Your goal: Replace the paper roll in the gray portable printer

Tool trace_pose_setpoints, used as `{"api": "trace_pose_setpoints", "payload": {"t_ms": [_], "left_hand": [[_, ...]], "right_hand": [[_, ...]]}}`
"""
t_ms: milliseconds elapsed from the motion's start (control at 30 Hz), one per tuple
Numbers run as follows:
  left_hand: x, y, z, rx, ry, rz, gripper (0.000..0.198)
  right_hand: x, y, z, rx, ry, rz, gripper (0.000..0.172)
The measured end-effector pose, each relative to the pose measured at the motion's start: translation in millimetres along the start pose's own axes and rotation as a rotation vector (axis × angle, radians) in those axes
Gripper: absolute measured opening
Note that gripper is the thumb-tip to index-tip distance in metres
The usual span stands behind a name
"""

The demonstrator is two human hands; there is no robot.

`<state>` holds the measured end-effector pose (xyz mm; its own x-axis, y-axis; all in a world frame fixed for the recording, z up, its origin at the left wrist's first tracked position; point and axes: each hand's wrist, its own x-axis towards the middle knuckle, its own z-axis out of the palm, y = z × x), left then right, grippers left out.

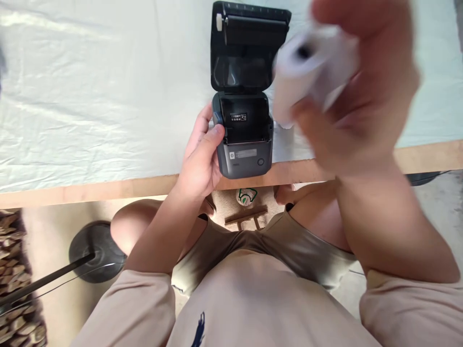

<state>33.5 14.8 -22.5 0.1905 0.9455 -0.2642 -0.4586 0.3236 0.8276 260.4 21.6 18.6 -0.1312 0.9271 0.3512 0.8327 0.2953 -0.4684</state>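
Note:
A small dark label printer point(246, 159) has its lid point(249, 53) swung up, baring the black paper bay with a small printed sticker inside. My left hand point(202, 159) grips the printer's left side, thumb on its upper edge, above the table's front edge. Up and to the right, blurred by motion, my right hand point(365, 91) is closed around a white paper roll point(296, 82). The dark hole of the roll's core faces up and toward the printer. Roll and printer are apart.
A pale green cloth point(108, 96) covers the table, which has a wooden front edge point(90, 189). On the floor at left are a round black stand base point(96, 241) with a pole and stacked firewood point(18, 289). My legs are under the table.

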Motion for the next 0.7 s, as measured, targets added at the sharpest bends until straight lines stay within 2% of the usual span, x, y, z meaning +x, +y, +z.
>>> {"api": "trace_pose_setpoints", "payload": {"t_ms": [133, 200, 300, 467, 567, 700], "left_hand": [[-4, 2, 3.4, 0.051, 0.037, 0.004, 0.033], [-5, 2, 4.2, 0.037, 0.031, 0.017, 0.036], [-4, 1, 3.5, -0.008, 0.002, 0.028, 0.035], [-2, -1, 2.0, -0.005, -0.034, 0.021, 0.041], [-2, -2, 2.6, 0.001, -0.041, 0.037, 0.037], [-3, -3, 1.7, 0.016, -0.051, 0.04, 0.035]], "right_hand": [[10, -19, 18, 0.013, -0.091, -0.088, 0.055], [7, -19, 21, -0.01, -0.097, -0.152, 0.055], [2, -14, 21, -0.093, -0.066, -0.237, 0.046], [0, -14, 16, -0.136, -0.092, -0.222, 0.034], [0, -16, 14, -0.128, -0.042, -0.227, 0.031], [0, -14, 12, -0.138, -0.063, -0.242, 0.035]]}}
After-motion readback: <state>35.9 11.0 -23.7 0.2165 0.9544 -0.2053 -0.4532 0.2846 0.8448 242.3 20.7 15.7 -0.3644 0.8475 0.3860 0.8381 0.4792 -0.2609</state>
